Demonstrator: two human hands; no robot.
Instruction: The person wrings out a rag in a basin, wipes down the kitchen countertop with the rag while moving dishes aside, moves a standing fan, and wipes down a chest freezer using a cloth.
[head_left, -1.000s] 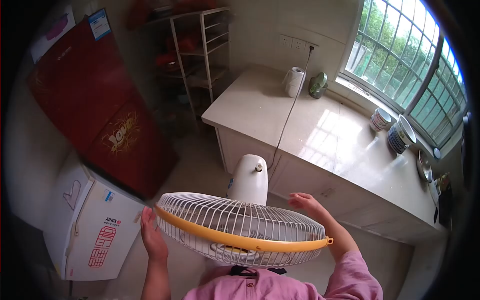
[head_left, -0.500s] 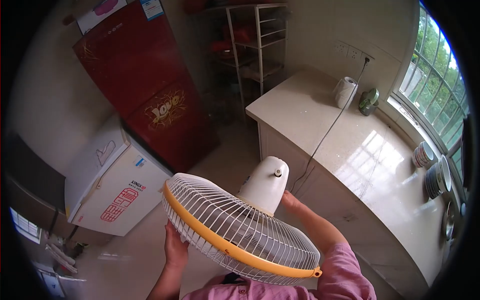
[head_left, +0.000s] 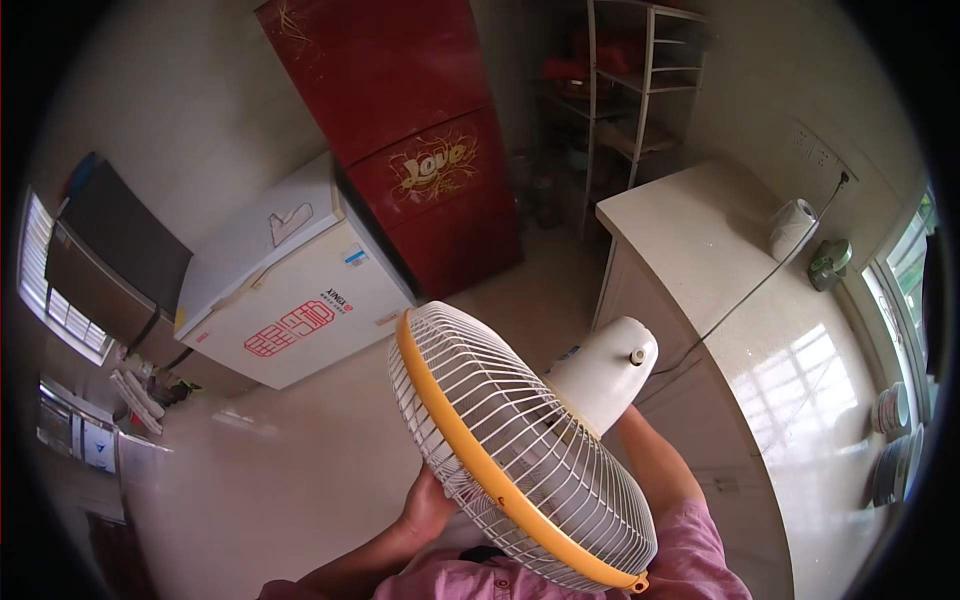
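An electric fan (head_left: 530, 440) is held up in front of my body, tilted, with a white wire cage and a yellow rim. Its white motor housing (head_left: 608, 370), with a small knob on top, points up and to the right. My left hand (head_left: 428, 508) holds the front of the cage from below; its fingertips are hidden behind the wires. Close under the housing, my right hand (head_left: 630, 425) grips the fan near its neck, mostly covered by it. A thin dark cord (head_left: 745, 297) runs from the wall socket (head_left: 815, 150) down toward the fan.
At right stands a counter (head_left: 690, 230) with a paper roll (head_left: 793, 230), a green object (head_left: 829, 265) and stacked bowls (head_left: 890, 410). A white chest freezer (head_left: 300, 300), red refrigerator (head_left: 420, 190) and metal rack (head_left: 645, 90) stand beyond the tiled floor (head_left: 260, 460).
The view has turned left and down, so the room shifts rightward. The fan now appears farther right and more steeply tilted, still in both hands.
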